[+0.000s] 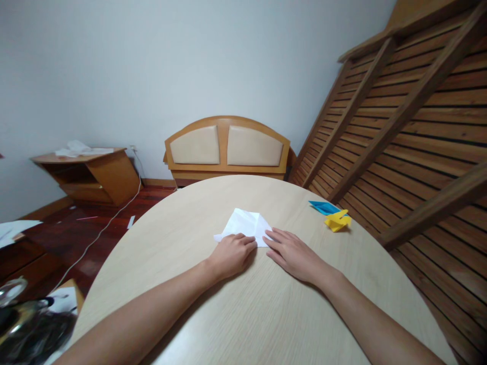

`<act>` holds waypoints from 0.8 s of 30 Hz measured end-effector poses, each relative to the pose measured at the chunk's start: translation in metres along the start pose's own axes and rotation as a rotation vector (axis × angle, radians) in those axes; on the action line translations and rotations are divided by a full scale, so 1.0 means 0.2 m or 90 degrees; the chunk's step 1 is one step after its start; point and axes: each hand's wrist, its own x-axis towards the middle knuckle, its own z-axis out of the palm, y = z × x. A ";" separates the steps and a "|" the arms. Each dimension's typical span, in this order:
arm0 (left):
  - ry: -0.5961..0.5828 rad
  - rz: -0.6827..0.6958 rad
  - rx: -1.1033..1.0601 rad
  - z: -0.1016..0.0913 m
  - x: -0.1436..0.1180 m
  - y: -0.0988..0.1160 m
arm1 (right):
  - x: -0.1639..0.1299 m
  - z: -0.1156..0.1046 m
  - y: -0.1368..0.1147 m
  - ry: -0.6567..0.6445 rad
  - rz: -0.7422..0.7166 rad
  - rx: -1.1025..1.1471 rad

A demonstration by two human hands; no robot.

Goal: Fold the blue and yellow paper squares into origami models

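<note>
A folded sheet of white paper [245,221] lies on the round wooden table [182,284], with creases showing across it. My left hand [234,253] rests on its near left edge, palm down, fingers laid flat over the paper. On the near right corner, my right hand [291,252] presses with spread fingertips. Both hands cover parts of the near edge, so the folds under them are hidden. To the right on the tabletop sit a blue folded-paper piece [323,207] and a yellow folded-paper figure [337,221], close together and apart from my hands.
Slatted wooden panels [399,132] lean along the table's right side. Beyond the far edge stands a headboard [224,169] against the wall. A low cabinet [110,177] with white papers is at left, with a white cable [101,235] across the floor.
</note>
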 end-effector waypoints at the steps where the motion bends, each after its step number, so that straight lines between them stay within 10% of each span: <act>1: 0.007 -0.008 -0.020 0.01 -0.01 0.02 | 0.00 0.01 -0.02 -0.015 -0.006 0.007; 24: -0.141 -0.318 -0.006 0.08 -0.03 -0.19 | -0.01 -0.01 -0.09 -0.172 0.043 0.066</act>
